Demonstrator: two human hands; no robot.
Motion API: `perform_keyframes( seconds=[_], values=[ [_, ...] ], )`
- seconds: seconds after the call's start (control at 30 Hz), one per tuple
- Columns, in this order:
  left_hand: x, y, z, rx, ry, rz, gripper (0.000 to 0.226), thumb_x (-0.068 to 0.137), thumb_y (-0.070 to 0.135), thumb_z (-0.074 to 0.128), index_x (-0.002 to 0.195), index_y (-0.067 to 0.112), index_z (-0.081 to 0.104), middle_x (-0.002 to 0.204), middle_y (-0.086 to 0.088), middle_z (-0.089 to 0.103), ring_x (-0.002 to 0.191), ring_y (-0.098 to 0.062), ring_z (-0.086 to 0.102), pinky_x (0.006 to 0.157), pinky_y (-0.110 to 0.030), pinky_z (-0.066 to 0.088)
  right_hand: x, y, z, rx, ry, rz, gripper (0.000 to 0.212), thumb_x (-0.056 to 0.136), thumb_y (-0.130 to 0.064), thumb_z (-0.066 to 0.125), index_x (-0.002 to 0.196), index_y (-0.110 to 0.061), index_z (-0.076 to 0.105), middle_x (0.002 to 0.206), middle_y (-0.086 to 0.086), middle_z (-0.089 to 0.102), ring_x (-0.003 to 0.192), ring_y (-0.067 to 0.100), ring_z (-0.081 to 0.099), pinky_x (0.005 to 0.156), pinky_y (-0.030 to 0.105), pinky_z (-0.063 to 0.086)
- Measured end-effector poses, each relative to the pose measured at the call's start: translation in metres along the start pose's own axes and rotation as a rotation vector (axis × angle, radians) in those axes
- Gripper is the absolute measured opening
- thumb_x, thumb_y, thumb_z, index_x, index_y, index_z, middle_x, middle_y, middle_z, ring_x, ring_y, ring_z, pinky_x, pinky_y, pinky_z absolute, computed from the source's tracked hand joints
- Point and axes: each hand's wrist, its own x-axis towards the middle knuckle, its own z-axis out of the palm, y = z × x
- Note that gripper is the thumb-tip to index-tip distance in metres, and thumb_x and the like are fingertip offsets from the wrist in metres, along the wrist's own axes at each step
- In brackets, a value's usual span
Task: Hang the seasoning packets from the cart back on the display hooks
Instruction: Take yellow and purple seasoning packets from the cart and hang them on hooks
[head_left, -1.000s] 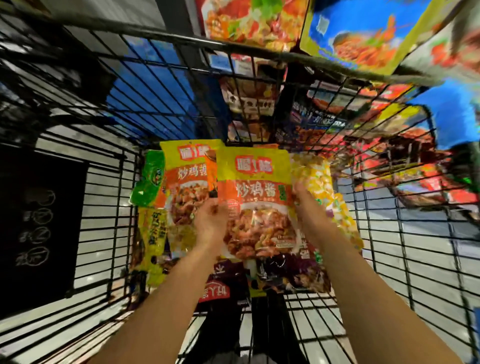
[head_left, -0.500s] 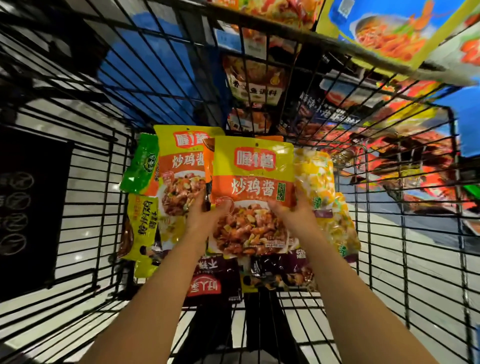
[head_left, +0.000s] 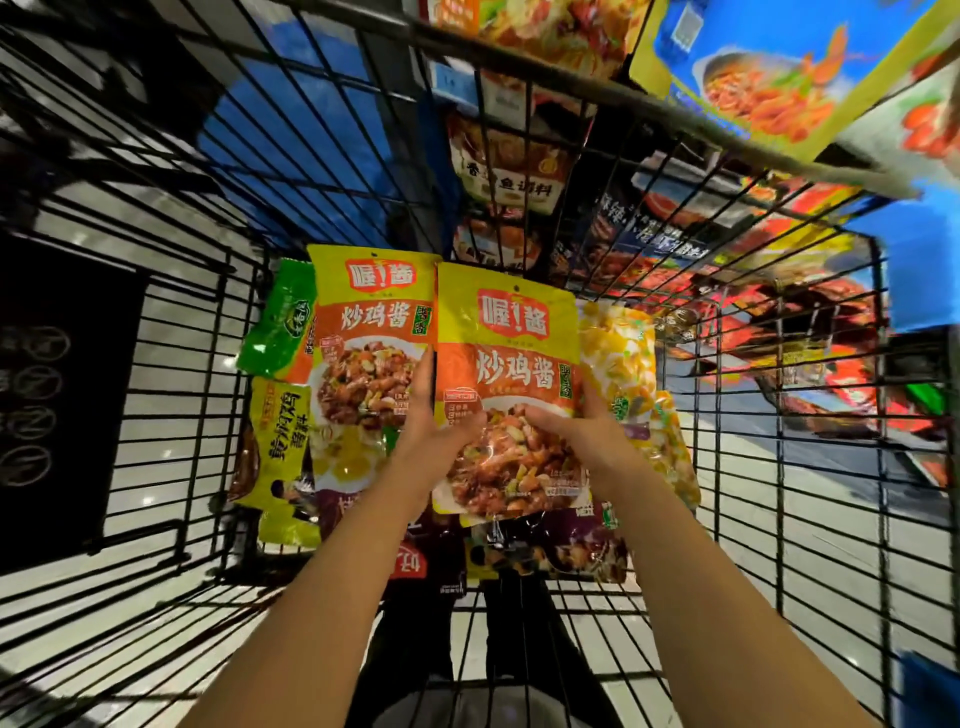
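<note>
While both forearms reach down into the black wire cart (head_left: 156, 364), the two hands hold one yellow-and-orange seasoning packet (head_left: 506, 364) between them, upright and facing the camera, raised above the other packets on the cart floor. The left hand (head_left: 434, 436) grips the packet's left edge: its thumb lies across the front, over the printed dish, and its fingers (head_left: 425, 379) run up along the edge and behind it. The right hand (head_left: 582, 441) grips the right edge in the same manner, with the thumb pressed on the front near the middle and the fingers curled round the back, so that only their tips show beside the packet's right side. Neither hand is spread wide; both are closed round the thin pouch.

Just to the left of the held packet, and partly behind the left hand, lies a second packet of the same design (head_left: 371, 332). Further left are a green packet (head_left: 280, 327) and a yellow-green packet (head_left: 280, 441). To the right, a pale yellow packet (head_left: 618, 353) lies partly under the right wrist. Dark purple packets (head_left: 571, 545) show below the held one. Beyond the cart's far wall, display packets (head_left: 509, 171) hang in rows.
</note>
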Motion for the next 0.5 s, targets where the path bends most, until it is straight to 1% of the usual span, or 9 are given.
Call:
perform_keyframes(
  seconds=[0.07, 0.1, 0.17, 0.23, 0.27, 0.3, 0.37, 0.43, 0.5],
  values=[
    [-0.01, 0.011, 0.002, 0.01, 0.001, 0.051, 0.091, 0.092, 0.002, 0.064, 0.155, 0.037, 0.009, 0.136, 0.017, 0.034, 0.124, -0.003, 0.034, 0.096, -0.025, 0.037, -0.009, -0.009, -0.003, 0.016, -0.024, 0.005, 0.073, 0.074, -0.018, 0.084, 0.131, -0.033, 0.041, 0.119, -0.004, 0.061, 0.11, 0.025, 0.061, 0.101, 0.049, 0.049],
    [-0.018, 0.017, 0.003, 0.007, -0.005, 0.074, 0.091, 0.089, 0.001, 0.066, 0.155, 0.034, 0.012, 0.137, 0.017, 0.038, 0.124, -0.003, 0.039, 0.096, -0.022, 0.04, -0.017, -0.014, -0.005, 0.024, -0.029, 0.009, 0.071, 0.074, -0.016, 0.084, 0.13, -0.031, 0.042, 0.118, -0.002, 0.062, 0.11, 0.025, 0.062, 0.099, 0.049, 0.05],
    [-0.035, 0.021, 0.001, 0.011, -0.01, 0.136, 0.092, 0.083, 0.001, 0.072, 0.153, 0.03, 0.02, 0.139, 0.01, 0.048, 0.118, 0.001, 0.054, 0.093, -0.016, 0.048, -0.036, -0.025, -0.007, 0.052, -0.037, -0.011, 0.066, 0.074, -0.009, 0.082, 0.124, -0.028, 0.044, 0.116, 0.001, 0.063, 0.102, 0.021, 0.064, 0.087, 0.038, 0.056],
    [-0.059, 0.031, -0.002, -0.005, 0.0, 0.19, 0.096, 0.074, 0.015, 0.082, 0.148, 0.035, 0.023, 0.137, 0.005, 0.051, 0.106, 0.011, 0.059, 0.084, -0.007, 0.049, -0.059, -0.036, -0.006, 0.042, -0.04, -0.054, 0.067, 0.073, -0.005, 0.083, 0.125, -0.024, 0.046, 0.114, 0.001, 0.064, 0.094, 0.014, 0.064, 0.067, 0.021, 0.055],
    [-0.072, 0.036, -0.003, -0.024, 0.014, 0.227, 0.1, 0.066, 0.027, 0.086, 0.142, 0.043, 0.024, 0.138, 0.008, 0.05, 0.107, 0.011, 0.059, 0.086, -0.008, 0.048, -0.07, -0.042, -0.006, 0.036, -0.035, -0.068, 0.072, 0.07, -0.006, 0.085, 0.128, -0.022, 0.045, 0.116, 0.001, 0.064, 0.096, 0.014, 0.064, 0.065, 0.02, 0.054],
    [-0.085, 0.041, -0.004, -0.035, 0.04, 0.253, 0.101, 0.06, 0.037, 0.086, 0.136, 0.051, 0.022, 0.14, 0.015, 0.046, 0.112, 0.008, 0.057, 0.095, -0.015, 0.047, -0.08, -0.048, -0.006, 0.029, -0.025, -0.081, 0.078, 0.068, -0.008, 0.087, 0.132, -0.022, 0.045, 0.117, 0.001, 0.064, 0.1, 0.017, 0.064, 0.069, 0.023, 0.055],
    [-0.109, 0.049, -0.01, -0.02, 0.114, 0.269, 0.099, 0.059, 0.054, 0.08, 0.135, 0.059, 0.017, 0.148, 0.025, 0.033, 0.134, -0.004, 0.042, 0.113, -0.034, 0.035, -0.101, -0.059, -0.007, 0.025, -0.02, -0.118, 0.086, 0.061, -0.01, 0.092, 0.133, -0.023, 0.046, 0.119, 0.002, 0.065, 0.106, 0.024, 0.065, 0.079, 0.036, 0.058],
    [-0.132, 0.058, -0.016, -0.008, 0.159, 0.279, 0.083, 0.07, 0.055, 0.068, 0.133, 0.066, 0.015, 0.16, 0.016, 0.023, 0.147, -0.015, 0.026, 0.119, -0.045, 0.026, -0.123, -0.071, -0.006, 0.016, -0.004, -0.2, 0.086, 0.055, -0.011, 0.094, 0.128, -0.023, 0.05, 0.115, 0.002, 0.068, 0.105, 0.027, 0.067, 0.085, 0.046, 0.058],
    [-0.147, 0.062, -0.024, -0.066, 0.151, 0.346, 0.076, 0.079, 0.044, 0.063, 0.14, 0.063, 0.021, 0.161, 0.009, 0.027, 0.147, -0.017, 0.028, 0.118, -0.05, 0.027, -0.15, -0.082, -0.004, -0.009, 0.053, -0.285, 0.083, 0.05, -0.012, 0.094, 0.121, -0.024, 0.053, 0.11, 0.0, 0.069, 0.101, 0.025, 0.068, 0.088, 0.048, 0.056]
  ],
)
